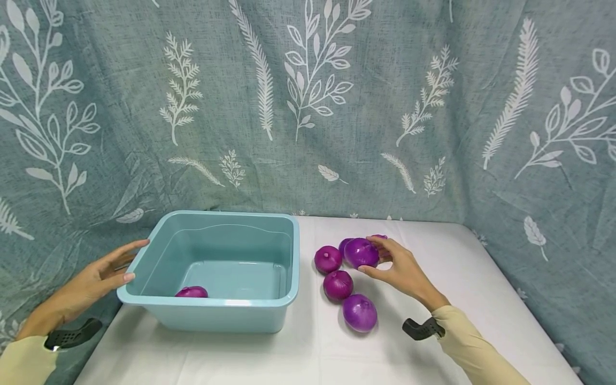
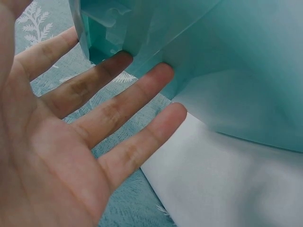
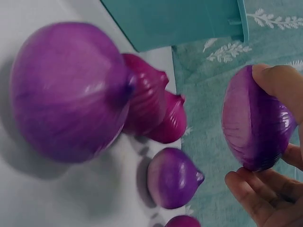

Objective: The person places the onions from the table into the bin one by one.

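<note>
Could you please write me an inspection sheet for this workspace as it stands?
Surface: white cloth-covered table, bare at the front.
Job's things: pale blue rectangular plastic tub with one purple onion inside; a cluster of loose purple onions beside it on the right; one more purple onion in the right grip.
Clutter: nothing seen.
Grippers: left hand, fingers straight, at the tub's left outer wall; right hand holds its onion between thumb and fingers.
Cables: nothing seen; a black strap at each wrist.
Surroundings: teal fabric backdrop with white leaf print behind and at both sides.
</note>
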`<control>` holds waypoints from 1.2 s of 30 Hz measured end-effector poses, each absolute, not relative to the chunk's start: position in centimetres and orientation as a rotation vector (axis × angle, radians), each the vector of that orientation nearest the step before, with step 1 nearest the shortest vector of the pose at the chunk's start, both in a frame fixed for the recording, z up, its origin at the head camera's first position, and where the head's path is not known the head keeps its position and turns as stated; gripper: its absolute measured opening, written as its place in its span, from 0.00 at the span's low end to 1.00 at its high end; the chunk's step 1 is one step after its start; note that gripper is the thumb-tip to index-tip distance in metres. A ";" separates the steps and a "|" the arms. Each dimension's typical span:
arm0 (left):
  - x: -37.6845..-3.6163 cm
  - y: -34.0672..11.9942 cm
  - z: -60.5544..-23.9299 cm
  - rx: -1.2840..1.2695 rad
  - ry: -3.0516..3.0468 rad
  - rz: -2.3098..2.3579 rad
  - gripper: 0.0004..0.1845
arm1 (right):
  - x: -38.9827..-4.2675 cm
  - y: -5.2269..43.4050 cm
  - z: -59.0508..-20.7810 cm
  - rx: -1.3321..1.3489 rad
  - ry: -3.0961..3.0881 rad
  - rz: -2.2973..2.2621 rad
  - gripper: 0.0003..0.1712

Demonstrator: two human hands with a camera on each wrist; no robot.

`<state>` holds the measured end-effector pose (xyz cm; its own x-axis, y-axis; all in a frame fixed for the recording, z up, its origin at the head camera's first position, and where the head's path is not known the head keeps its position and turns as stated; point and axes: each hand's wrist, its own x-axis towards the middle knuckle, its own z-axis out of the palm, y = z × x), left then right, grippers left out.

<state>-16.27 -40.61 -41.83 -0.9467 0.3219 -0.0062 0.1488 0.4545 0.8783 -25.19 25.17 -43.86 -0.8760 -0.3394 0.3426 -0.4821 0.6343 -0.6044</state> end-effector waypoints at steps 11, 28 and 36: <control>-16.2 -40.7 -41.8 0.388 2.529 1.504 0.36 | -25.0 22.3 -42.4 0.747 -2.643 1.100 0.44; -16.4 -40.7 -41.7 0.387 2.511 1.518 0.36 | -24.5 17.9 -39.7 0.831 -2.621 1.141 0.42; -16.4 -40.8 -42.0 0.397 2.535 1.491 0.36 | -24.2 15.8 -39.0 0.917 -2.583 1.160 0.44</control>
<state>-16.38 -40.76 -42.00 -0.9493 0.3140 -0.0146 0.1398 0.4633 0.8751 -24.25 15.79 -39.05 -0.7978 -0.4672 0.3810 -0.5952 0.5098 -0.6211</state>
